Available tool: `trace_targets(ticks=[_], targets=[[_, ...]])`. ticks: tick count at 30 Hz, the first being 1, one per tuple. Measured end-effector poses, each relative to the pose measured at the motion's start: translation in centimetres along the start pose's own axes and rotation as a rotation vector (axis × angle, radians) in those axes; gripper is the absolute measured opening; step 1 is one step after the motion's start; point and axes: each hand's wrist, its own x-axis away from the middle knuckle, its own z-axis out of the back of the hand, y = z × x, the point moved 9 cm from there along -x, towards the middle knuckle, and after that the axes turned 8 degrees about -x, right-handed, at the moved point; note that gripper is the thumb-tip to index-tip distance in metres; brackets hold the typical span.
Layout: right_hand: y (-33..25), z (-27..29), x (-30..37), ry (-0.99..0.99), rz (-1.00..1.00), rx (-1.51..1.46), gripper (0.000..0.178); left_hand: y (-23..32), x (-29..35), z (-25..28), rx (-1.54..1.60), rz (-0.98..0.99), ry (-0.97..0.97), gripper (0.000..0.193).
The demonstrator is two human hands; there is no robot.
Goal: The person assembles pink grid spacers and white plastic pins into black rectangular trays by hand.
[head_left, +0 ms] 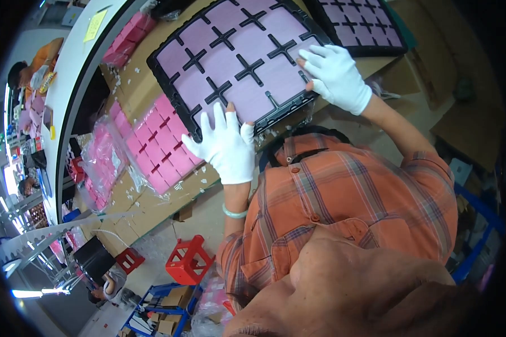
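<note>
A black plastic tray [177, 106] with cross-shaped dividers lies at a tilt in front of me. Lilac-pink flat pieces [244, 42] fill its compartments. My left hand [227, 149], in a white glove with some fingertips bare, rests open with spread fingers on the tray's near left corner. On the near right side, my right hand [337, 78], gloved the same way, lies open with its fingers over the tray's edge. Neither hand shows anything held. Part of the tray's far edge is cut off by the picture.
Another filled black tray [360, 25] stands at the far right. Pink foam blocks [160, 143] and a clear plastic bag [104, 151] lie to the left on brown cardboard, among white scraps. A red stool [189, 261] stands on the floor. Other people [115, 281] are at a distance left.
</note>
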Motion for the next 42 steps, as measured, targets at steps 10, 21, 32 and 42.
trace_targets(ticks=[10,21,32,42], targets=[[5.8,2.9,4.2,0.132,-0.371,-0.401,0.036,-8.5,5.7,-0.8,0.459,0.298,0.181,0.035],[11.8,-1.5,10.4,0.201,-0.965,-0.827,0.034,-10.9,8.4,-7.7,1.686,0.861,-0.195,0.038],[18.9,4.0,23.3,0.681,-1.246,-1.248,0.042,4.4,1.1,5.3,1.629,0.599,-0.183,0.057],[41.6,10.8,47.5,1.038,-1.609,-0.746,0.085,36.1,-9.0,-11.3,1.974,0.245,-0.409,0.036]])
